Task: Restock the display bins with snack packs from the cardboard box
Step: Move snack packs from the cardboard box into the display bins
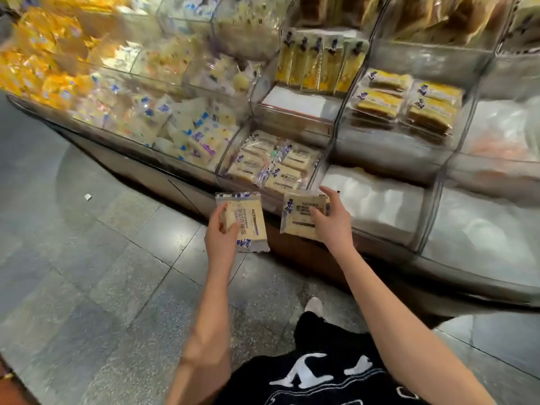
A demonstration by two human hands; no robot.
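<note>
My left hand (219, 235) grips a clear-wrapped pale sandwich snack pack (248, 220) by its left edge, just below the front of the display. My right hand (333, 220) holds a second snack pack of the same kind (298, 217) with the thumb over its top edge. Both packs hang in front of a clear acrylic bin (230, 154) on the lowest tier, which holds several identical packs (280, 168). The cardboard box is out of view.
To the right sit a low bin (377, 206) with a white liner and bins of yellow cake slices (409, 100) and tall yellow packs (318, 65). Bins of white and orange-wrapped snacks fill the left. Grey tiled floor (117, 258) lies below, my foot (314, 305) near the display base.
</note>
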